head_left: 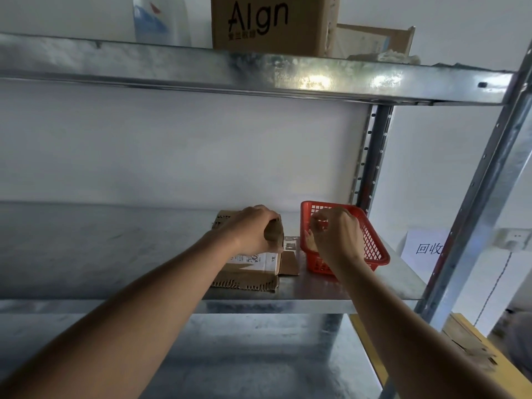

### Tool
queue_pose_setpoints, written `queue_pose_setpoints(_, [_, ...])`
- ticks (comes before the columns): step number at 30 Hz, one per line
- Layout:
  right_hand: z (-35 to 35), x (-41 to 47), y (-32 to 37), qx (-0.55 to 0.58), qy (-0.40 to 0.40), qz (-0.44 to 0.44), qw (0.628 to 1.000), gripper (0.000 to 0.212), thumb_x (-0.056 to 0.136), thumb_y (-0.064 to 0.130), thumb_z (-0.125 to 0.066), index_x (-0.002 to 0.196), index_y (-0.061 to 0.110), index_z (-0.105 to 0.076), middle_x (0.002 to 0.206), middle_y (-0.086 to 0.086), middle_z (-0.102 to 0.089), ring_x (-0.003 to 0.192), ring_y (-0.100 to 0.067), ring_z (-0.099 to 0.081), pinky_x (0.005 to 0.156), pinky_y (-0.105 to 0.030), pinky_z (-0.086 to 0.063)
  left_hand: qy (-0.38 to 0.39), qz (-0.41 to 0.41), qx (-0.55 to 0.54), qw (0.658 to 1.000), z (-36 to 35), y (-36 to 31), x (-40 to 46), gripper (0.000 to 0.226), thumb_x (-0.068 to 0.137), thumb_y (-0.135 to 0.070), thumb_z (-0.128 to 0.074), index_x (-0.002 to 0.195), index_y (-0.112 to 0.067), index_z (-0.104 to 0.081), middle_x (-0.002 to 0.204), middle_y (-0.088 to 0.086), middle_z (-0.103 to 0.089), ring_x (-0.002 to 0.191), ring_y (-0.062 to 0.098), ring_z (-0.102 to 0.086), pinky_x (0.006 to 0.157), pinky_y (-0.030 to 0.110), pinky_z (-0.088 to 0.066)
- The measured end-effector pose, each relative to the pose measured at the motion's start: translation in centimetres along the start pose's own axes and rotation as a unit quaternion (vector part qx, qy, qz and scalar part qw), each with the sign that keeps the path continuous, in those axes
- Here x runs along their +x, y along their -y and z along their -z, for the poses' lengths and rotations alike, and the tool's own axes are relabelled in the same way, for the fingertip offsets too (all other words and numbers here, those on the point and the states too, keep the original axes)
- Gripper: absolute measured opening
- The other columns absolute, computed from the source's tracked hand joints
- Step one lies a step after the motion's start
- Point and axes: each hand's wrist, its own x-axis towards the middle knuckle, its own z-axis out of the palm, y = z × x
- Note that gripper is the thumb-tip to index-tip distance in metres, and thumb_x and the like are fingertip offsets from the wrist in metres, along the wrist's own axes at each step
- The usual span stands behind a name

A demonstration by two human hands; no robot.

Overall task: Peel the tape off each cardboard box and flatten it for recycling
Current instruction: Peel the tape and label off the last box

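1. The small cardboard box [253, 264] sits on the metal shelf [331, 289], just left of the red basket [371, 240], its flaps open and a white label showing on top.
2. Left hand [253, 230] is clamped over the box's far top edge, fingers curled round a raised flap, pinning the box in place.
3. Right hand [336, 234] hovers over the basket with fingertips drawn together in a pinch. It looks like a scrap of tape between them, but that is too small and pale to confirm.
4. My read: a peeled piece is being dropped in the basket, and flattening hasn't started, since the box holds its shape.
5. Risk one: tape is sticky, so it may cling to the fingers instead of falling and get dragged back onto the box.
6. Risk two: the box is near the shelf's front edge, so a hard push to flatten it could slide it off.
7. Risk three: leftover tape on the seams would stop the panels folding flat, or tear the cardboard.
8. Up top, another box marked "Algn" [273, 24] waits on the higher shelf.
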Motion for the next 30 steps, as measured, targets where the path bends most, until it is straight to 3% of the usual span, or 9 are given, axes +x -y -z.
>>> queue_pose_setpoints(5, [-0.3,-0.3,2.2,-0.003,-0.001,0.084,0.996,0.014,0.099,0.022,-0.068,0.105,0.017,-0.079,0.112,-0.006,-0.072,0.09,-0.022,-0.067,0.068,-0.035,-0.058,-0.011,-0.011,0.008,1.0,0.5,1.1,-0.7,0.049,0.077,-0.049,-0.087,0.115,-0.027,-0.064,0.108,-0.011,-0.059,0.097,0.014,-0.058,0.067,0.021,-0.038])
queue_pose_setpoints(8, [-1.1,-0.2,3.3,-0.013,0.033,0.101,0.994,0.02,0.101,0.031,-0.063,0.111,0.021,-0.078,0.113,-0.001,-0.07,0.092,-0.02,-0.066,0.068,-0.036,-0.057,-0.02,-0.004,0.034,0.999,1.2,2.3,-1.6,0.067,0.076,-0.056,-0.084,0.133,-0.029,-0.06,0.124,-0.007,-0.058,0.109,0.017,-0.059,0.087,0.034,-0.05])
queue_pose_setpoints(10, [-1.9,-0.2,3.8,-0.008,0.07,0.111,0.991,0.024,0.103,0.036,-0.06,0.116,0.024,-0.077,0.115,0.001,-0.068,0.091,-0.018,-0.065,0.059,-0.027,-0.045,-0.024,0.014,0.053,0.998,1.8,3.3,-2.4,0.082,0.075,-0.062,-0.082,0.145,-0.03,-0.054,0.134,-0.005,-0.055,0.119,0.02,-0.056,0.104,0.042,-0.048])
queue_pose_setpoints(12, [-2.9,-0.2,4.2,-0.003,0.098,0.113,0.989,0.027,0.104,0.037,-0.058,0.121,0.023,-0.074,0.117,0.0,-0.067,0.088,-0.016,-0.063,0.054,-0.02,-0.034,-0.027,0.039,0.078,0.996,2.3,4.4,-3.4,0.093,0.073,-0.069,-0.08,0.151,-0.029,-0.048,0.139,-0.003,-0.051,0.125,0.021,-0.052,0.11,0.045,-0.043])
queue_pose_setpoints(14, [-3.7,-0.1,4.5,0.005,0.101,0.107,0.989,0.029,0.105,0.035,-0.056,0.123,0.018,-0.072,0.117,-0.002,-0.066,0.085,-0.015,-0.063,0.053,-0.016,-0.033,-0.031,0.064,0.085,0.994,2.6,5.5,-4.2,0.097,0.071,-0.073,-0.079,0.151,-0.028,-0.046,0.138,-0.002,-0.049,0.125,0.022,-0.05,0.11,0.045,-0.043])
queue_pose_setpoints(19, [-4.9,-0.1,5.5,0.04,0.11,0.107,0.987,0.028,0.103,0.031,-0.063,0.122,0.013,-0.072,0.116,-0.007,-0.067,0.088,-0.019,-0.067,0.075,-0.033,-0.059,-0.052,0.091,0.038,0.994,2.9,7.6,-5.8,0.081,0.078,-0.055,-0.084,0.146,-0.027,-0.051,0.127,-0.005,-0.044,0.114,0.019,-0.056,0.099,0.04,-0.052])
queue_pose_setpoints(23, [-5.2,-0.5,6.6,0.08,0.088,0.094,0.988,0.039,0.093,0.041,-0.074,0.125,0.02,-0.068,0.12,-0.002,-0.065,0.086,-0.014,-0.068,0.071,-0.028,-0.056,-0.078,0.1,0.003,0.992,3.1,8.6,-6.4,0.077,0.076,-0.046,-0.089,0.14,-0.026,-0.052,0.124,-0.004,-0.04,0.109,0.022,-0.058,0.099,0.038,-0.051])
queue_pose_setpoints(26, [-5.4,-0.8,7.4,0.107,0.083,0.097,0.986,0.046,0.09,0.042,-0.078,0.131,0.026,-0.063,0.124,0.001,-0.061,0.092,-0.014,-0.067,0.07,-0.023,-0.054,-0.116,0.086,-0.001,0.99,3.3,9.3,-6.7,0.065,0.075,-0.037,-0.092,0.122,-0.027,-0.048,0.117,-0.003,-0.038,0.098,0.022,-0.059,0.09,0.037,-0.054])
queue_pose_setpoints(30, [-5.5,-1.1,8.4,0.153,0.053,0.085,0.983,0.03,0.094,0.055,-0.068,0.108,0.029,-0.071,0.102,0.011,-0.065,0.083,-0.001,-0.064,0.061,-0.009,-0.043,-0.157,0.064,-0.014,0.985,3.6,10.7,-7.3,0.056,0.076,-0.024,-0.09,0.1,-0.028,-0.041,0.108,-0.003,-0.038,0.091,0.023,-0.058,0.078,0.038,-0.053])
